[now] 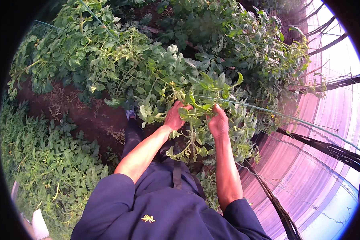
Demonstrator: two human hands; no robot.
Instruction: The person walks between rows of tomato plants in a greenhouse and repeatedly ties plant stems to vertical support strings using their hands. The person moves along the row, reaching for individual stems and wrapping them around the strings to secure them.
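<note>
Both my hands are in among the leaves of a tomato plant [205,109] right in front of me. My left hand [174,116] has its fingers curled about a leafy shoot, and foliage hides part of the grip. A short way to the right, my right hand [219,122] has its thumb up and its fingers bent in around the same leafy top; its fingertips are partly covered. A green twine [276,113] runs taut from the leaves between my hands towards the right. Small yellow flowers [172,83] show just beyond my left hand.
Dense tomato foliage [108,54] spreads ahead, with another leafy row [54,162] at the lower left. Bare soil [78,117] lies between them. Plastic sheeting [288,168] on dark wooden poles [324,147] bounds the right side, with wires strung near it. A white object [39,223] is at lower left.
</note>
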